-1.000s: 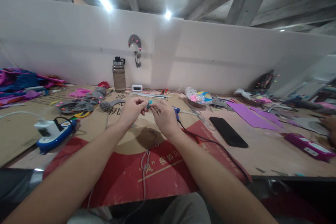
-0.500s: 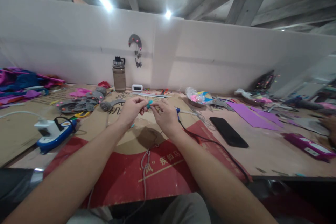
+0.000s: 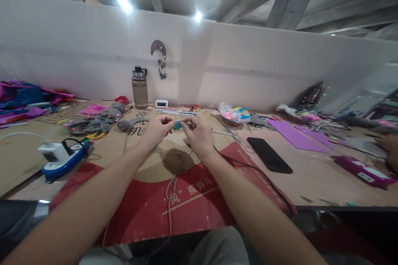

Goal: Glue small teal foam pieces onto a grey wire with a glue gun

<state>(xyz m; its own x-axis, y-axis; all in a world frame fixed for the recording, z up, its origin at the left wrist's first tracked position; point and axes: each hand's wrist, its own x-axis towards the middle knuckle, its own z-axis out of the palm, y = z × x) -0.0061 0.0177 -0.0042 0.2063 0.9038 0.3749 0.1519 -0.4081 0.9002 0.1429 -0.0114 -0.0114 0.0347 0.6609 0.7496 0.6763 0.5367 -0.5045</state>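
Note:
Between the fingertips of both hands is a small teal piece (image 3: 178, 125), perhaps felt; its exact shape is too small to make out. My left hand (image 3: 156, 131) pinches its left side with thumb and forefinger. On the other side, my right hand (image 3: 199, 136) grips it in the same way, fingers curled. Something thin and dark shows under the right palm, too blurred to name. Both hands are above a brown and red cardboard sheet (image 3: 133, 211). Below them a grey cord (image 3: 170, 203) runs down the cardboard towards my lap.
To the left are a blue power strip (image 3: 64, 165) and grey felt pieces (image 3: 93, 123). A bottle (image 3: 140, 89) stands by the white partition. On the right lie a phone (image 3: 270, 155), purple sheets (image 3: 297, 136), a magenta power strip (image 3: 363, 170) and another person's hand (image 3: 390, 149).
The teal piece now looks flatter and wider between the fingertips. My right hand's fingers have shifted and curled more. The view has moved slightly.

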